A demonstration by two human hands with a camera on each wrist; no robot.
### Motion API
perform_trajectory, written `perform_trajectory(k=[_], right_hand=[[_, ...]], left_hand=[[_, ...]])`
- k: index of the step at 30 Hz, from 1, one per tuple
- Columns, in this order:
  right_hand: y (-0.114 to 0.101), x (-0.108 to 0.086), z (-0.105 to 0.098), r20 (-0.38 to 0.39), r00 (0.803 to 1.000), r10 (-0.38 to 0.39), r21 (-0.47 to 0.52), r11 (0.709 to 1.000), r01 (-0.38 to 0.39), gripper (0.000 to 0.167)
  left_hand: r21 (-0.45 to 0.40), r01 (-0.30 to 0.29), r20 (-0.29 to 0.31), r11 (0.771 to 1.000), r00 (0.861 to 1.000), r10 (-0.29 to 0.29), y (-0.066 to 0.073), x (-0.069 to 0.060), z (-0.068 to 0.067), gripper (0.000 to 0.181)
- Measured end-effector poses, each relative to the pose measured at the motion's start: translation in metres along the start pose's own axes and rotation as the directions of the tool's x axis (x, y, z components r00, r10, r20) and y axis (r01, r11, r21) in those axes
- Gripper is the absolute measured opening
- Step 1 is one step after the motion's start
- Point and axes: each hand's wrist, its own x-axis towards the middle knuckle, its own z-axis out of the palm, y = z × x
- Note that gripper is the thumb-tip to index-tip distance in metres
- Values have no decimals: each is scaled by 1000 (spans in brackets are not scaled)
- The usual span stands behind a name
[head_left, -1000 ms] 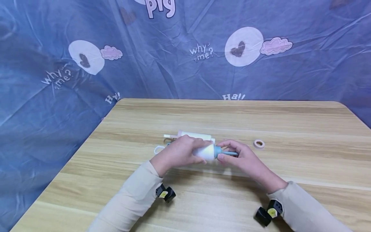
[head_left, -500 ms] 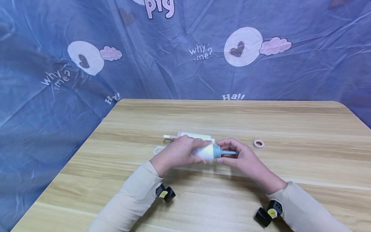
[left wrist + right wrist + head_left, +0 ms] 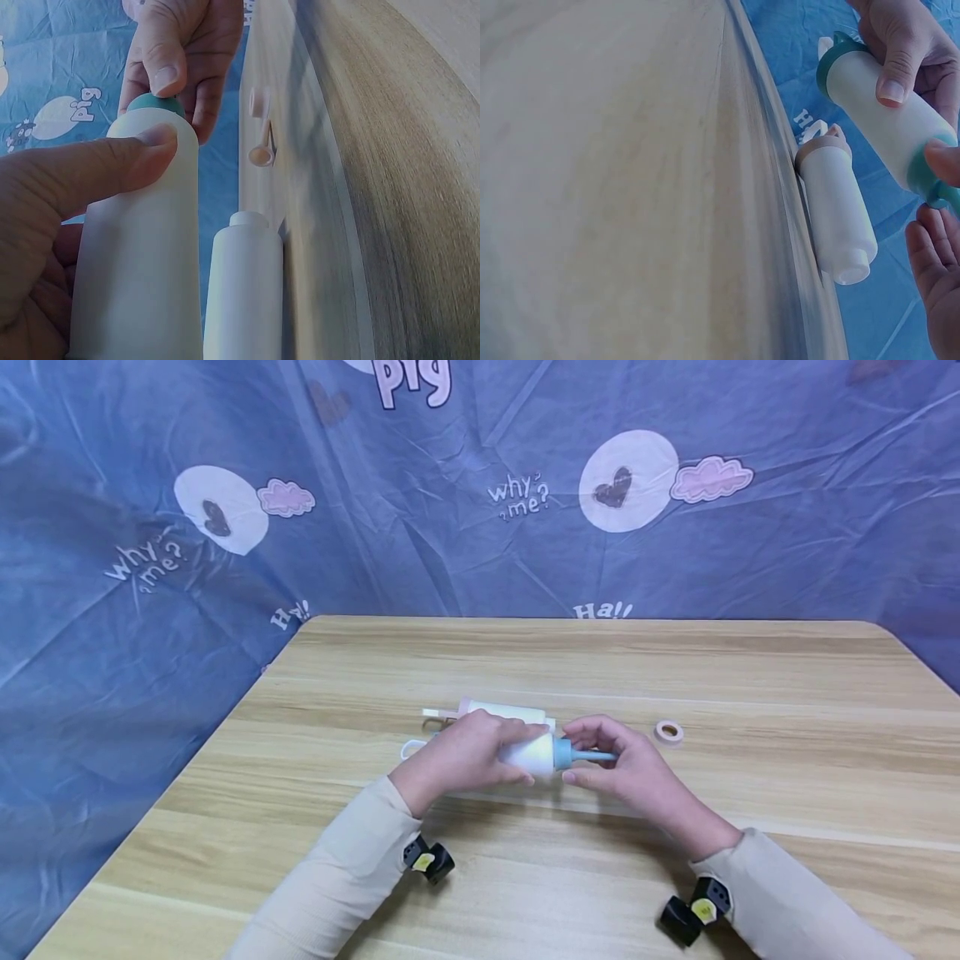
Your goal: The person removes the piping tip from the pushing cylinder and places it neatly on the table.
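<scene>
My left hand [image 3: 468, 752] grips a white squeeze bottle [image 3: 142, 247] with a teal base band [image 3: 840, 64], its thumb along the side. The bottle lies roughly sideways above the table. My right hand [image 3: 626, 764] has its thumb and fingers around the teal nozzle cap [image 3: 562, 753] at the bottle's other end; its thumb tip touches the cap in the left wrist view. The thin teal spout points into the right palm. Behind the held bottle a second white bottle [image 3: 836, 202] with a pink base band lies on the table, its white neck [image 3: 249, 219] uncapped.
A pale pink nozzle cap [image 3: 262, 154] lies on the wooden table [image 3: 600, 668], hidden behind the right hand in the head view. Beyond it lies a small pink ring [image 3: 669, 732]. A white strap loop [image 3: 411, 748] shows left of the left hand. A blue printed cloth [image 3: 450, 543] hangs behind.
My right thumb has eased slightly down from the teal cap, and the right fingers have shifted a little around it. The left hand and the bottle stay nearly in place.
</scene>
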Motion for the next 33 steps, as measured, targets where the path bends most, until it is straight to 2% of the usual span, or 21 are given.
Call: perform_trajectory(k=[4, 12, 20, 33], right_hand=[[0, 0, 0, 5, 1000, -5, 24, 1000, 5, 45], [-1, -2, -2, 54, 997, 50, 68, 996, -54, 38], [1, -1, -3, 120, 992, 35, 187, 981, -58, 31], [2, -1, -1, 91, 994, 55, 138, 988, -67, 32]], left_hand=[[-6, 5, 10, 1000, 1000, -5, 1, 0, 0, 51], [-7, -2, -6, 1000, 1000, 2, 0, 1, 1, 53], [14, 2, 1, 1000, 1000, -2, 2, 1, 0, 52], [-6, 22, 16, 1000, 1000, -22, -1, 0, 2, 53]])
